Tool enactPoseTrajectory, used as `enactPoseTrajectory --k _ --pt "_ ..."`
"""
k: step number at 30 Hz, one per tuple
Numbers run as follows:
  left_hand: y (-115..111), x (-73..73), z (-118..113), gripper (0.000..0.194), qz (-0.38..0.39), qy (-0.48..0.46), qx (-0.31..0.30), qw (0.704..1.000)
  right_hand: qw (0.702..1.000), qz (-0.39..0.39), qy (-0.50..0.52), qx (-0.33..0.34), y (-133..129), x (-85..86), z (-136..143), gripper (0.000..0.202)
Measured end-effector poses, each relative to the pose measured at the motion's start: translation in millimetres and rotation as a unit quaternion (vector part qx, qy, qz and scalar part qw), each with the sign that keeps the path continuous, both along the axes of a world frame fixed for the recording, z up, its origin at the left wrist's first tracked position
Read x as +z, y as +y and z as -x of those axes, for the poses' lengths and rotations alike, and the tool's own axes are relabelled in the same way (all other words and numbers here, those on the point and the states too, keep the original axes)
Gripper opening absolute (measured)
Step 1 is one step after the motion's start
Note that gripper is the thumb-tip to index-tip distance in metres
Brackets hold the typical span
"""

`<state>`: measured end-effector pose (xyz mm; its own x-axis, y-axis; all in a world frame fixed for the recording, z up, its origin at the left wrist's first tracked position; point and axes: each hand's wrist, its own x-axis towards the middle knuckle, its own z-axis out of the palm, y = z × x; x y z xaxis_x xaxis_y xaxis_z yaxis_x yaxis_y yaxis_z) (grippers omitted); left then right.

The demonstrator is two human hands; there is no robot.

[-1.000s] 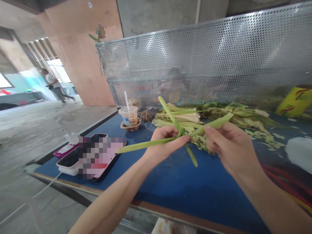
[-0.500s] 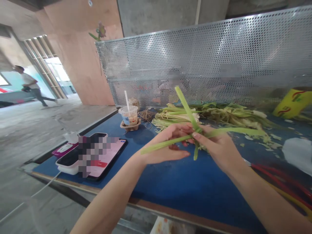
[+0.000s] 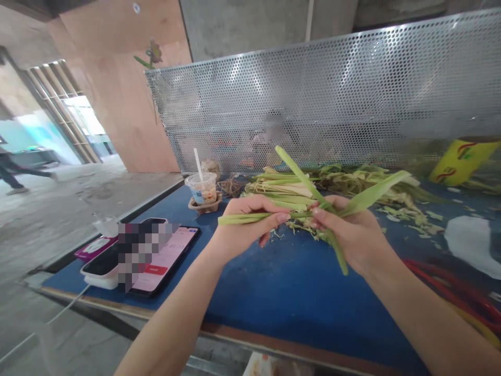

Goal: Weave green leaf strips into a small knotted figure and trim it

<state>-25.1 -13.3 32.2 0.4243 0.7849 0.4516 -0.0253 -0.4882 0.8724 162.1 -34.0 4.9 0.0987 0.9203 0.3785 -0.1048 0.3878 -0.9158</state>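
Crossed strips of green leaf (image 3: 299, 169) stretch between my two hands, above the blue tabletop. My left hand (image 3: 250, 222) is closed, with thumb and fingers pinching the strip that points left; its free end lies over the hand. With thumb against fingers, my right hand (image 3: 348, 230) grips the crossing of the strips. From there one strip slants up and left, a broad one fans out to the right, and another hangs down. Just behind my hands lies a bundle of pale green stalks (image 3: 284, 184), its lower part partly hidden by them.
Leafy scraps (image 3: 376, 183) are heaped at the back right, beside a yellow container (image 3: 464, 162). A drink cup (image 3: 201, 189) with a straw sits in a carton holder. Phones (image 3: 164, 266) lie at left, red cords (image 3: 442, 284) at right. A perforated metal screen (image 3: 313, 99) borders the back.
My left hand has turned and moved left along its strip, now pinching it apart from the crossing. The right-hand strip has lifted upward. The person walking at left has moved further left.
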Motion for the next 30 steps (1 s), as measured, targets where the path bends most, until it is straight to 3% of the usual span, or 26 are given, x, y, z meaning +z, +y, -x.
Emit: enactPoseTrajectory --k 6,9,12,15,19,23,30 --pt "-13 0.8 0 0.009 -0.069 0.017 0.009 0.997 0.997 0.047 0.058 -0.029 -2 8.2 -2 0.020" --pt "-14 7.2 7 0.010 -0.075 0.064 -0.083 0.992 0.999 0.021 0.029 -0.026 -5 11.5 -5 0.020" --pt "-6 12.5 14 0.019 -0.034 0.129 -0.166 0.977 1.000 -0.001 -0.004 0.031 -10 11.7 -4 0.021" --pt "4 8.4 11 0.029 0.050 0.079 -0.158 0.983 0.995 -0.001 -0.058 0.082 -16 9.7 1 0.018" --pt "11 -3.6 -2 0.041 0.134 -0.027 -0.096 0.986 0.987 -0.001 -0.151 0.048 -18 7.0 9 0.018" --pt "10 -4.3 -5 0.041 0.133 -0.046 -0.051 0.989 0.980 0.007 -0.199 -0.008 -16 5.4 9 0.021" --pt "16 6.5 10 0.042 0.105 -0.064 -0.020 0.992 0.989 0.000 -0.144 -0.017 -12 3.1 7 0.018"
